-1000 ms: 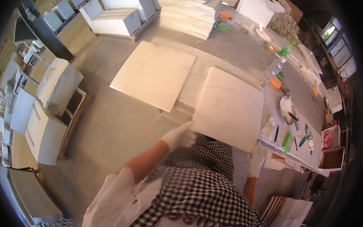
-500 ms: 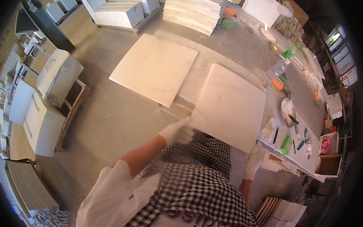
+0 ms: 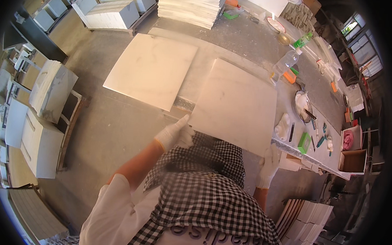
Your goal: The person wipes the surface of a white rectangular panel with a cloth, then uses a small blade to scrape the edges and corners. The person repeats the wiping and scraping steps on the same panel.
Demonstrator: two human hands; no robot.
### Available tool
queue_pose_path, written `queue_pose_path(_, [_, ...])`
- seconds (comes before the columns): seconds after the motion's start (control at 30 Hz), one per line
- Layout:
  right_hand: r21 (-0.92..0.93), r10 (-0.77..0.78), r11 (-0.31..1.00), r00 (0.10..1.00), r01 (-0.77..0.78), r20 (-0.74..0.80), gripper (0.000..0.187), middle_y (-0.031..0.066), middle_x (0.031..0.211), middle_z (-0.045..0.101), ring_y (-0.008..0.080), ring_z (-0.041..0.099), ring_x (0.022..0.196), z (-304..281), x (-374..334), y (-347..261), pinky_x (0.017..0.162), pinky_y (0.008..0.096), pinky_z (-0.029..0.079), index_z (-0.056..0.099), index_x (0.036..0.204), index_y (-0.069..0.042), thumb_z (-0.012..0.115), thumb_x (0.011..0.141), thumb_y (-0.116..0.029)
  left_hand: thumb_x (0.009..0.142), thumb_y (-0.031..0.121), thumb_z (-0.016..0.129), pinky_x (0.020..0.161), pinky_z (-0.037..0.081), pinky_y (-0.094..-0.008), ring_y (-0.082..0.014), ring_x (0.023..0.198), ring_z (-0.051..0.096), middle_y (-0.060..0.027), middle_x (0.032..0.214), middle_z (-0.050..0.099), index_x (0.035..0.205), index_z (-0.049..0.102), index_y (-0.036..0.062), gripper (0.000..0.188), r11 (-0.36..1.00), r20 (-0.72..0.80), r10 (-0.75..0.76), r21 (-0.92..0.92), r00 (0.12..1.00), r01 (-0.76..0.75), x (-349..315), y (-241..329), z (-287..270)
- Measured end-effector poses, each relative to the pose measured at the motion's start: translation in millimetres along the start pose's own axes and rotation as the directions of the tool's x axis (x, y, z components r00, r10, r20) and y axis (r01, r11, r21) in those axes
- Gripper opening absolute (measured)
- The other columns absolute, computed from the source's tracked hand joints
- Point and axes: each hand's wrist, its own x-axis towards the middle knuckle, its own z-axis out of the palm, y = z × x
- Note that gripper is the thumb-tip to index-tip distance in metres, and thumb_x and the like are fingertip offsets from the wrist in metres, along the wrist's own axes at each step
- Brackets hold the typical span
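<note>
A square white marble tile with faint grey veining lies at the table's near edge, in front of my body. My left hand, in a white glove, grips its near left corner, thumb pointing up along the edge and fingers curled beneath. At the near right corner my gloved right hand holds the tile's edge, its fingertips partly hidden there. A second, similar tile lies flat to the left, a narrow gap apart, overhanging the table's left side.
A stack of white slabs stands at the back. Along the right lie a clear bottle, a bowl of white paste with a tool, a green box and an open carton. Stone blocks rest on pallets at left.
The whole view has shifted, so the tiles and table sit further left and slightly higher in the picture. Both hands keep to the same corners of the near tile.
</note>
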Motion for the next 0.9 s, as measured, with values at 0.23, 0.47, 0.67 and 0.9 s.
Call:
queue_pose_path(0.23, [0.076,0.01,0.997,0.999,-0.013,0.046,0.045,-0.0044,0.076,0.052,0.002,0.04,0.055,5.5,-14.2,-11.6,0.046,0.0186,0.029,0.053,0.142,0.004,0.059,0.102,-0.016,0.104,0.064,0.03,0.098,0.051,-0.0491,-0.0346,0.107,0.061,-0.0208,0.122,0.061,0.124,0.054,-0.0042,0.075,0.966,0.083,0.09,-0.249,0.992,-0.066,-2.1,-2.2,5.4])
queue_pose_path(0.47, [0.106,0.005,0.994,0.995,-0.016,0.102,0.038,-0.0053,0.079,0.05,0.0009,0.036,0.057,12.1,-37.9,-24.8,0.047,0.0176,0.028,0.057,0.138,0.002,0.054,0.103,-0.014,0.099,0.066,0.037,0.102,0.047,-0.0469,-0.0235,0.124,0.052,-0.0056,0.138,0.054,0.141,0.048,0.01,0.071,0.905,0.57,0.4,-0.122,0.717,-0.408,-4.2,-29.4,27.9])
queue_pose_path(0.67, [0.02,-0.083,0.997,0.983,0.081,0.165,0.036,-0.0035,0.076,0.048,0.002,0.037,0.056,19.9,-55.2,-33.7,0.048,0.0195,0.028,0.058,0.135,0.003,0.052,0.103,-0.013,0.101,0.061,0.046,0.113,0.039,-0.0514,-0.0344,0.139,0.041,-0.0194,0.153,0.04,0.155,0.026,0.0001,0.084,0.797,0.554,0.487,0.035,0.675,-0.603,4.5,-26.5,58.3])
queue_pose_path(0.9, [0.049,0.092,0.994,0.987,-0.099,0.129,0.044,-0.0016,0.078,0.051,0.0041,0.044,0.061,29.0,-72.6,-42.7,0.051,0.0199,0.033,0.053,0.142,0.003,0.054,0.103,-0.017,0.099,0.055,0.056,0.122,0.028,-0.0531,-0.0387,0.148,0.03,-0.023,0.16,0.031,0.157,0.022,-0.0018,0.088,0.877,0.416,0.462,-0.346,0.784,-0.334,-10.2,-6.9,88.2])
